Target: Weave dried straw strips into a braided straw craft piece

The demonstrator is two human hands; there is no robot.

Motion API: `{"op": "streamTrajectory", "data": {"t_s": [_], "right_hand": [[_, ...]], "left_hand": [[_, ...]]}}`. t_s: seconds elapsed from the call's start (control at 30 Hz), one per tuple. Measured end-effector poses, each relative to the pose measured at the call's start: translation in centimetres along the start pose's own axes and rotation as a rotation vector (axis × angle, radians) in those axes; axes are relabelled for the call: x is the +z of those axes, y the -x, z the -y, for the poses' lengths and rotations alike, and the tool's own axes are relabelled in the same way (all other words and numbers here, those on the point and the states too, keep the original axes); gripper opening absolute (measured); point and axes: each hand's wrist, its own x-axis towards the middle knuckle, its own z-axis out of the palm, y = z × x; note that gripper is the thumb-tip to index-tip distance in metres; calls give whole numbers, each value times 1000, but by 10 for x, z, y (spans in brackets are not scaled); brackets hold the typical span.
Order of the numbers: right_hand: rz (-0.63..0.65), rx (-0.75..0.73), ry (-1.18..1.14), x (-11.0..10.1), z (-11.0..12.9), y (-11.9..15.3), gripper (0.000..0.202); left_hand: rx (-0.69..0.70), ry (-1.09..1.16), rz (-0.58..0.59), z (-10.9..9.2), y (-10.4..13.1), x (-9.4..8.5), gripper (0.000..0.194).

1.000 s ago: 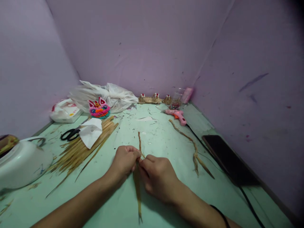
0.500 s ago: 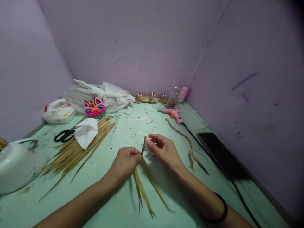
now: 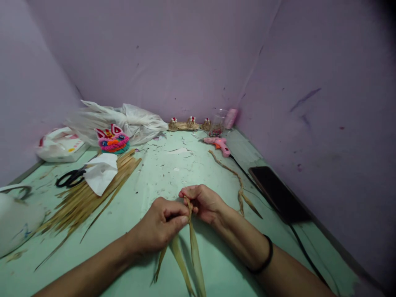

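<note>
A short braid of dried leaf strips [image 3: 194, 251] is held over the table, its loose tails spreading down toward me. My left hand [image 3: 163, 222] pinches the braid between thumb and forefinger, just above where the tails part. At the braid's upper end, my right hand [image 3: 206, 204] has its fingers closed around the tip. Farther right lies a longer twisted braid [image 3: 229, 169] with a loose tail. On the left, a bundle of dried strips [image 3: 74, 210] rests partly under a white paper piece [image 3: 101, 173].
Black-handled scissors [image 3: 70, 178] lie by the bundle. A pink glue gun [image 3: 219, 144] and a dark phone [image 3: 278, 192] are on the right. Behind sit a colourful crocheted figure [image 3: 113, 140], a white plastic bag [image 3: 130, 121] and woven ornaments [image 3: 188, 124]. A white rounded object [image 3: 20, 222] stands left.
My right hand has come in and closed on the braid's upper end. Both hands are nearer together, and the braid with its tails has turned. The view has shifted slightly right.
</note>
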Motion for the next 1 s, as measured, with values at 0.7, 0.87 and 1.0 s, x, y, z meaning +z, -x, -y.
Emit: {"op": "streamTrajectory", "data": {"t_s": [0.7,0.87,1.0], "right_hand": [[106,-109,279,7,1,16,13],[-59,-255,478,5,-5,9,14],[-104,-328,429,4,-8,5,10]], "left_hand": [[-352,353,-484,17,-9,-6,22],[-379,262,-449,16,-12,-6,22],[-378,96,-402,19,-12,-13,23]]}}
